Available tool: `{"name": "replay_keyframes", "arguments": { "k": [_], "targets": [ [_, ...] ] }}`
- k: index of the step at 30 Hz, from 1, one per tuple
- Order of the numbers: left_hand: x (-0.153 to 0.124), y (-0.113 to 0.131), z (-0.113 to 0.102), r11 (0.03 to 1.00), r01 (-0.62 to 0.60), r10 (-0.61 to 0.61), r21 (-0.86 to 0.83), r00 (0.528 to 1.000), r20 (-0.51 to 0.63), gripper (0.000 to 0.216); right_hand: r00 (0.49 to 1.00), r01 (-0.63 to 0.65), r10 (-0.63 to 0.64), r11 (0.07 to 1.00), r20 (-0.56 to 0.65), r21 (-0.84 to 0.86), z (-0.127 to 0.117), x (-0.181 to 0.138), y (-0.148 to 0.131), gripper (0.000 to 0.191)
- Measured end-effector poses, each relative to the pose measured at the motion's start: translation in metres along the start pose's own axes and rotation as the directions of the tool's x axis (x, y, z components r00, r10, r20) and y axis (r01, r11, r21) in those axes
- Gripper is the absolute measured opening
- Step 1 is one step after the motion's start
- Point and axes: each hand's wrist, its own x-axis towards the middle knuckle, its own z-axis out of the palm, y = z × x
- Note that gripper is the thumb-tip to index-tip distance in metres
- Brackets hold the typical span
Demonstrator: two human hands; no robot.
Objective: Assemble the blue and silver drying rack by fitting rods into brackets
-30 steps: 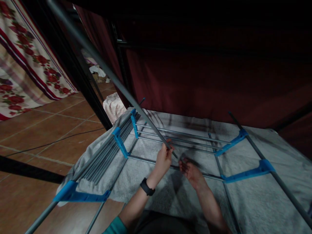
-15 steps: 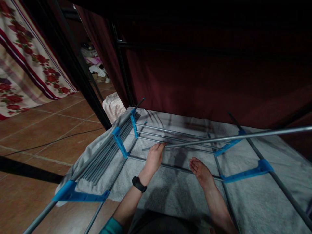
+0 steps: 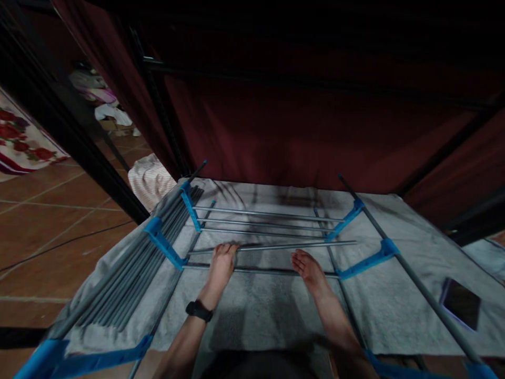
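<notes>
My left hand (image 3: 222, 264), with a black band on its wrist, is closed around a loose grey metal tube (image 3: 268, 247). This tube lies crosswise over the rack, roughly level, its right end beyond my right hand. Fingers together and stretched out, my right hand (image 3: 310, 269) is just below the tube; whether it touches it I cannot tell. Around both hands is a rack of grey tubes joined by blue plastic brackets (image 3: 369, 260). Several cross tubes (image 3: 260, 225) span it behind my hands, and another fixed tube (image 3: 264, 271) passes just in front.
Several loose tubes (image 3: 138, 268) lie in a bundle at the left on the grey blanket (image 3: 252, 321). A phone (image 3: 461, 302) rests at the right. Dark red curtains (image 3: 295, 137) hang behind, a black post (image 3: 94, 147) stands left, and a cable (image 3: 67, 243) crosses the tiled floor.
The tube in my left hand has swung from slanting far out to the right to lying across the rack. My right hand stays open beside it. The view has turned right, showing the phone.
</notes>
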Motion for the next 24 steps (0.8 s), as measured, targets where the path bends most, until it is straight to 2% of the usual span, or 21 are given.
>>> {"name": "replay_keyframes", "arguments": {
  "k": [8,17,24],
  "targets": [
    [0.000,-0.013,0.008,0.999,0.003,-0.005,0.038,0.998,0.066,0.064,0.998,0.071,-0.071,0.996,-0.004,0.056,-0.016,0.001,-0.014,0.026],
    [0.005,-0.018,0.012,0.995,-0.042,0.035,0.086,0.995,0.091,0.064,0.980,0.130,-0.102,0.979,-0.173,0.156,-0.035,0.017,-0.032,0.018],
    [0.003,-0.018,0.012,0.995,-0.019,0.012,0.101,0.998,0.067,0.058,0.972,0.165,-0.123,0.963,-0.198,0.212,-0.038,0.024,-0.036,0.026]
  ]
}}
